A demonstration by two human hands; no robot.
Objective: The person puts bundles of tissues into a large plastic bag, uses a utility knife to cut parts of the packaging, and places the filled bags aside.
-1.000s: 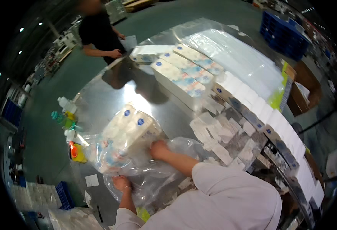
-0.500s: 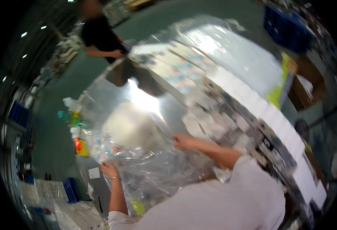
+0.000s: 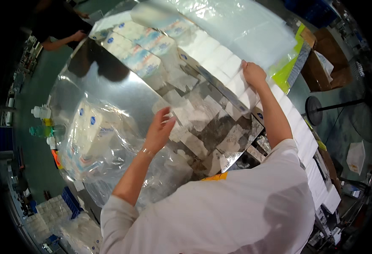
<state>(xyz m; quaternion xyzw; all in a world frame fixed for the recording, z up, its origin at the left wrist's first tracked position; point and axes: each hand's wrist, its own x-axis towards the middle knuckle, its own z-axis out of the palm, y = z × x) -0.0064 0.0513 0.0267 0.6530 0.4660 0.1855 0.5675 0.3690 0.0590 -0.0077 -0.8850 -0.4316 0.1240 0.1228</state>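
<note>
- Left hand (image 3: 159,130), centre of the frame: fingers spread and lifted, palm turned to the clear plastic bag (image 3: 110,169); whether the film is pinched cannot be told. The hand sits at the bag's upper right edge, as if the mouth were being kept open.
- Right hand (image 3: 253,74), upper right of centre: fingers curled together at the edge of a raised clear plastic sheet (image 3: 236,29), apparently gripping it; the film is stretched up and away across the top of the frame, so that it is held taut and off the goods.
- Bundle of white tissue packs (image 3: 88,131), left of centre: lying inside the bag, on the shiny metal table (image 3: 110,89), well apart from the right hand.
- Rows of tissue packs (image 3: 139,46), upper centre: laid side by side on the table, partly under the raised film.
- Line of white packs (image 3: 304,135), right side: running from upper centre to lower right.
- Cardboard box (image 3: 321,67), upper right, beside the line.
- Bottles (image 3: 42,122), left edge, off the table.
- Another person's arm (image 3: 63,40), upper left, at the table's far end.
</note>
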